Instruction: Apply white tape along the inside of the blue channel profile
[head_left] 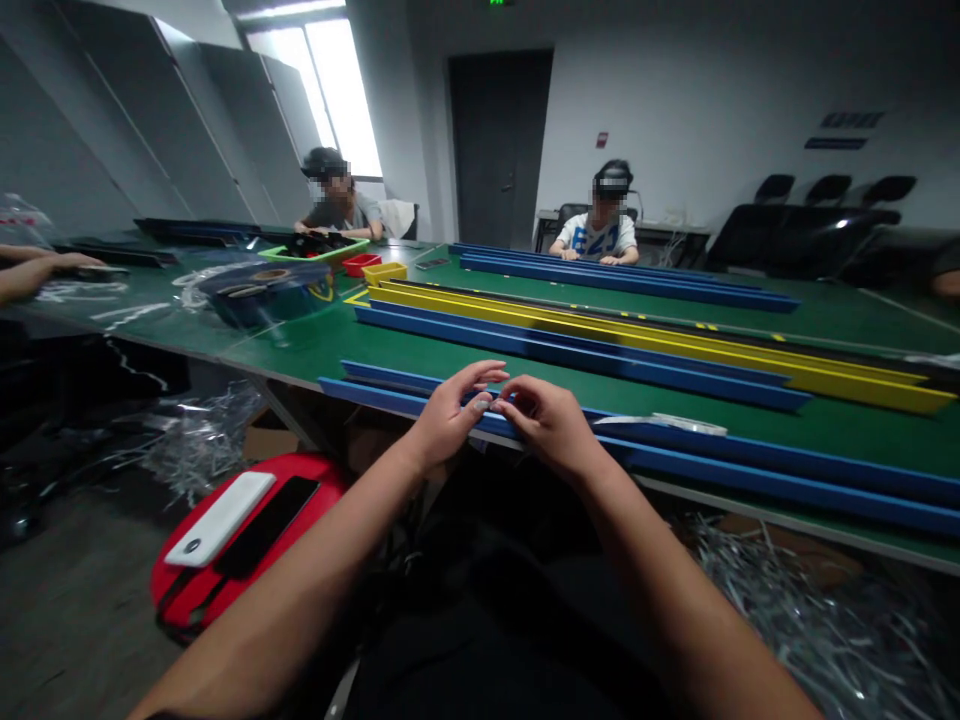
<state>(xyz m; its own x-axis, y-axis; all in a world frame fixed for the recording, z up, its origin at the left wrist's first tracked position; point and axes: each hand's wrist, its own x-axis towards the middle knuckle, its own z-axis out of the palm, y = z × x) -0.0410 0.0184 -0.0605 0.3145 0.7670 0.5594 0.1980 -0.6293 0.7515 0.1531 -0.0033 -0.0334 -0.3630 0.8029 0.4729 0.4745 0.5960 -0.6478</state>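
Note:
Over the near pair of long blue channel strips (757, 462), my two hands meet almost fingertip to fingertip. My left hand (454, 408) has its index finger raised and curved, while its thumb presses at a tiny spot between the hands. Thumb and forefinger of my right hand (546, 415) are pinched together at that same spot. Whatever is there is too small and blurred to name. Just right of my right hand, a white strip (686, 424) lies across the near blue channel.
Beyond lie more blue channels (637, 365) and yellow channels (825, 375). A large dark reel (270, 292), red bin (361, 265), yellow bin (385, 273) and green tray (352, 248) stand left. Two people sit opposite; another person's hand (56, 265) shows far left. A red stool (307, 470) carries two phones.

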